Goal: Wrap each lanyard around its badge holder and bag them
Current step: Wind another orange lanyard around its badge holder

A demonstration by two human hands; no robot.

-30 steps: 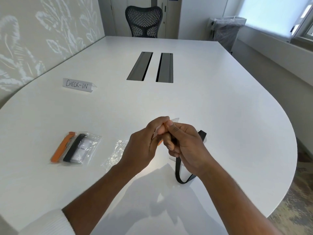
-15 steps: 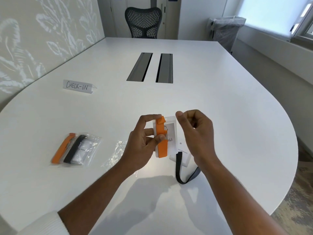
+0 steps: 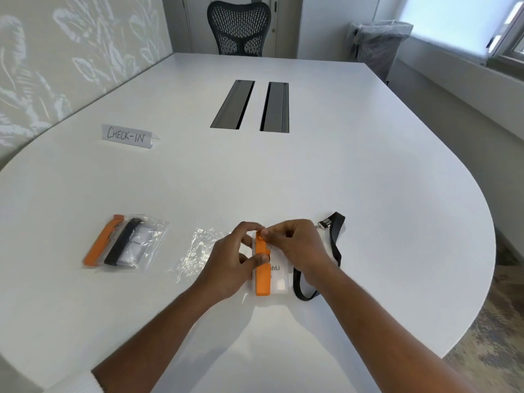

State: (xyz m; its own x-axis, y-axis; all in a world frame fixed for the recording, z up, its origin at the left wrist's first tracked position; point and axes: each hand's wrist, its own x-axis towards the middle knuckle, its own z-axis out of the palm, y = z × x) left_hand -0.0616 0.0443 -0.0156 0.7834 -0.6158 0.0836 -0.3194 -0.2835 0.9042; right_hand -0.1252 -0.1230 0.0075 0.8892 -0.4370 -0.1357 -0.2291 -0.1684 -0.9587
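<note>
Both hands meet over the near middle of the white table (image 3: pixel 340 180). Left hand (image 3: pixel 229 265) grips the badge holder (image 3: pixel 279 282) from its left edge, thumb pressed on the orange lanyard (image 3: pixel 263 275) wound lengthwise around the holder. Right hand (image 3: pixel 297 248) pinches the top end of the orange lanyard between thumb and forefinger, other fingers curled. The holder appears to rest flat on the table, though the hands hide its upper part. Printed letters show on its white face, partly covered.

A black lanyard (image 3: pixel 334 251) lies just right of the holder, partly under the right wrist, its loop curving toward the near edge and its metal clip (image 3: pixel 323 226) at the far end. Whether a second badge holder lies beneath the right hand cannot be told.

An empty clear plastic bag (image 3: pixel 198 251) lies crumpled just left of the left hand. Further left, a filled bag (image 3: pixel 141 245) holds a white badge holder wrapped with a black lanyard; another orange wrapped bundle (image 3: pixel 103 241) lies against its left side, apparently under the same plastic.

A folded paper sign reading "CHECK-IN" (image 3: pixel 127 136) stands at far left. Two grey cable hatches (image 3: pixel 249 104) sit in the table's centre. A black mesh chair (image 3: pixel 238 26) stands at the far end.
</note>
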